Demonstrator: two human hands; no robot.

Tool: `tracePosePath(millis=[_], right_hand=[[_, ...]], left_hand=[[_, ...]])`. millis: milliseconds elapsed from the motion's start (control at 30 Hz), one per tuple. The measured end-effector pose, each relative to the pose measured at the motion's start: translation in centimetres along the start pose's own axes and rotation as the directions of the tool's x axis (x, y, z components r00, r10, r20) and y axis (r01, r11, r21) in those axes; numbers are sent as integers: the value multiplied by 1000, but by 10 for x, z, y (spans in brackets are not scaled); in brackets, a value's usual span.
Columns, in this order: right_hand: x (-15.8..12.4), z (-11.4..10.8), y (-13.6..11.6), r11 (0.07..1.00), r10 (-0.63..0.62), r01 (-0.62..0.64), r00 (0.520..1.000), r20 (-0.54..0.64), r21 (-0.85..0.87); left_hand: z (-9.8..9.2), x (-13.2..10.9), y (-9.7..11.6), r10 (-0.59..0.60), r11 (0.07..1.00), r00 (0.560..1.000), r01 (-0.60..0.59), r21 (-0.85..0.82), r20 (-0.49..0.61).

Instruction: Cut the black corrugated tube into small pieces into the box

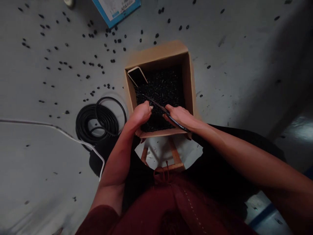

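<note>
Over an open cardboard box, my right hand is closed round a long dark shears-like tool. Its narrow end points up and left past my left hand, and its black handle runs back under my right wrist. My left hand is closed in a pinch at the box's left side, close to the tool; what the fingers hold is too small and dark to make out. Many small black cut pieces fill the box's bottom. A phone leans in the far left corner of the box.
A coil of black tubing or cable lies on the floor at my left. A white cord crosses there. Small black pieces are scattered over the floor. A blue box stands at the top. A wooden stool shows between my legs.
</note>
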State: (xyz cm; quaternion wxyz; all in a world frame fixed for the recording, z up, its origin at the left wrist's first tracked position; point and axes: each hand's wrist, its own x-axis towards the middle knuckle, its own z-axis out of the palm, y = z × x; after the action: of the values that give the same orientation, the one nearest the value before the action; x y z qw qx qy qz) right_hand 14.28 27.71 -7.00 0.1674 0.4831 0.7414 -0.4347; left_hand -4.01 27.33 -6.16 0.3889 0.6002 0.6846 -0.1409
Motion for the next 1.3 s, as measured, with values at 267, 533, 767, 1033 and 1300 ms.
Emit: tracePosePath(millis=[267,533,767,1033,1300], right_hand=[[-1,3,0,1000,-2,2,1000,-3,-22],[-1,7,1,999,0,0,1000,0,-44],[-4,17,0,995,5,-7,1000,-18,-100],[-30,45,0,988,9,-20,997,-73,-156],[-89,81,10,1000,16,-14,981,-192,8]], left_hand=[[1,0,-2,-14,998,1000,13,63,15],[0,-3,2,-33,973,998,20,231,51],[-3,-12,6,-31,949,996,5,315,79],[6,-30,-17,91,936,996,-88,341,7],[-51,-131,-61,75,970,864,53,238,-499]])
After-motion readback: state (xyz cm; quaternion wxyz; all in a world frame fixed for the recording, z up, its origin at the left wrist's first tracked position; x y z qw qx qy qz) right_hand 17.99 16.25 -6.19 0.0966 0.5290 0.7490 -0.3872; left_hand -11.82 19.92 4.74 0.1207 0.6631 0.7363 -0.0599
